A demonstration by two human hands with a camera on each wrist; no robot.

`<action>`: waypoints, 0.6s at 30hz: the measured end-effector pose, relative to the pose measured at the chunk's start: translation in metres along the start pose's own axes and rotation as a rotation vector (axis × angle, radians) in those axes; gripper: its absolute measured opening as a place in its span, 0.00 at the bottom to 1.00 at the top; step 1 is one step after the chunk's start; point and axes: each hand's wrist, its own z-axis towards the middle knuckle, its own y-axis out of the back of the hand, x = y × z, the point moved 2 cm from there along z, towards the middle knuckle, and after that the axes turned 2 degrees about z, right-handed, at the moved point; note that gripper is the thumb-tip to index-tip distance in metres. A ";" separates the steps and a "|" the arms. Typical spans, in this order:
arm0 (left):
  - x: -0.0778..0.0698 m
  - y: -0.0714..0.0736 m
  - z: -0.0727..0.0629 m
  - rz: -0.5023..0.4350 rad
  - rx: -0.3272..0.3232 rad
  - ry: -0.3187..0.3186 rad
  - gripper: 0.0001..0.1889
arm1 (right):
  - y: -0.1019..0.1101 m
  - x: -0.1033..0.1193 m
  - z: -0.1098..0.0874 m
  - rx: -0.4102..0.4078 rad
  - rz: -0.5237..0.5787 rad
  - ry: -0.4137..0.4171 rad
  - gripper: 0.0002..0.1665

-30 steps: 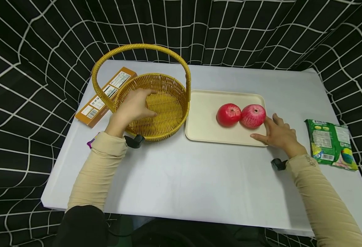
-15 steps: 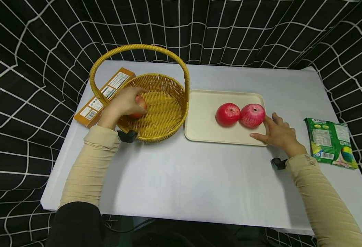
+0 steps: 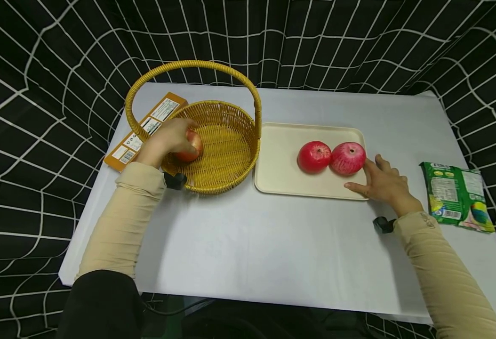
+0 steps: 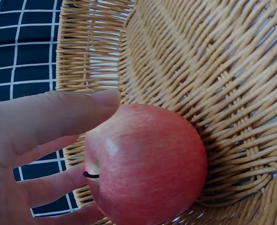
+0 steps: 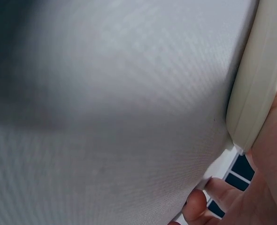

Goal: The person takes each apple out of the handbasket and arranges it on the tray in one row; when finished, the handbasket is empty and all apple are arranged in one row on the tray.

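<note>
A red apple (image 4: 148, 164) sits inside the yellow wicker basket (image 3: 227, 165) at its left side. My left hand (image 3: 169, 139) reaches in from the left and holds it, thumb on one side and fingers on the other in the left wrist view. At the right end of the cream tray (image 3: 277, 162), my right hand (image 3: 385, 183) lies against the rim, fingers spread and thumb over the corner. Two red round fruits lie on the tray, touching each other: a smooth one (image 3: 313, 157) and a streaked pinkish one (image 3: 348, 158) near my right fingertips.
The basket's tall handle (image 3: 195, 64) arches over its opening. An orange box (image 3: 146, 129) with white labels lies behind the basket on the left. A green packet (image 3: 457, 195) lies at the right edge of the white table (image 3: 248, 254).
My left hand has shifted left inside the basket, and the apple has come into view beside its fingers. My right hand, the tray and its fruits have stayed put.
</note>
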 end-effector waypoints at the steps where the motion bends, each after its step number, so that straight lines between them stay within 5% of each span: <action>1: 0.000 0.000 0.001 0.008 0.011 0.006 0.44 | 0.000 0.000 0.000 -0.002 0.001 0.000 0.68; 9: -0.002 -0.001 0.007 0.053 0.111 0.036 0.44 | 0.000 0.000 -0.001 -0.001 0.015 0.000 0.68; 18: 0.002 -0.005 0.015 0.089 0.149 0.027 0.43 | 0.000 0.000 -0.001 0.001 0.008 -0.001 0.68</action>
